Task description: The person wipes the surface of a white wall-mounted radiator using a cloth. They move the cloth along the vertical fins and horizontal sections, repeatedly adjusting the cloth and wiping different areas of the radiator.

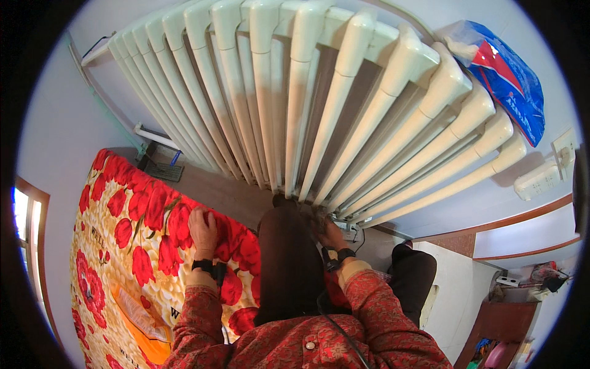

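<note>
My left hand rests on a floral blanket printed with red tulips, close to its edge. It holds nothing, and its fingers are spread a little and bent over the cloth. Beside my right knee, my right hand reaches down to the foot of a cream-white column radiator. A dim greyish thing shows at its fingertips; its kind, and whether my fingers are closed on it, cannot be made out. My dark-trousered leg lies between the two hands.
A blue and red plastic bag sits at the radiator's right end. Near its foot are a white power strip and a cable. An orange plastic packet lies on the blanket. A dustpan stands by the left wall.
</note>
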Motion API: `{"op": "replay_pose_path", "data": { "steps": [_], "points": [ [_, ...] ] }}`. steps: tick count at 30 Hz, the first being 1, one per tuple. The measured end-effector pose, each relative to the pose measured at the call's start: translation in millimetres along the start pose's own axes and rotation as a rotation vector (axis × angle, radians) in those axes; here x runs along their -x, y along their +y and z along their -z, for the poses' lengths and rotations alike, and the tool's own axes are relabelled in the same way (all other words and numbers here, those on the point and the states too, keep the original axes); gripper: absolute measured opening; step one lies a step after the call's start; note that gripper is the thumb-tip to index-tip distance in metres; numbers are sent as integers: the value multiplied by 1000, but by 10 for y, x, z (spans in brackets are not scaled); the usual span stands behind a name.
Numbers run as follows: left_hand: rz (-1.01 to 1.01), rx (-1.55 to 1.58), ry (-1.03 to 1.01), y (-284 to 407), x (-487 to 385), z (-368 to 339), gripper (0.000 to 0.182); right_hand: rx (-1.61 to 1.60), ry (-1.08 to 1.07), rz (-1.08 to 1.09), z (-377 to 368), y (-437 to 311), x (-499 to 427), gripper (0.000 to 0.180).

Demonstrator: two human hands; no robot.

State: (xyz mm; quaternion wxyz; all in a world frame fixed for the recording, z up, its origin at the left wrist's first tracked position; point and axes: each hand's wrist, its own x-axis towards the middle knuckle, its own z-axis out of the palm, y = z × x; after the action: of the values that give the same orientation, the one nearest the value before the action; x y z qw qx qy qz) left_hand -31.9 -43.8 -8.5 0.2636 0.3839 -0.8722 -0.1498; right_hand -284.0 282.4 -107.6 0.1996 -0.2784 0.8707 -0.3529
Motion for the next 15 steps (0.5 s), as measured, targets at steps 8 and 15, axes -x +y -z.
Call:
{"op": "replay_pose_path", "data": {
  "steps": [8, 15],
  "points": [
    [-65, -98, 45, -13, 89, -129, 22, -462, 81, 13, -259, -197, -348, 42],
    [-52, -114, 50, -17, 79, -123, 22, -781, 183, 34, -150, -567, -172, 42]
  ]
}}
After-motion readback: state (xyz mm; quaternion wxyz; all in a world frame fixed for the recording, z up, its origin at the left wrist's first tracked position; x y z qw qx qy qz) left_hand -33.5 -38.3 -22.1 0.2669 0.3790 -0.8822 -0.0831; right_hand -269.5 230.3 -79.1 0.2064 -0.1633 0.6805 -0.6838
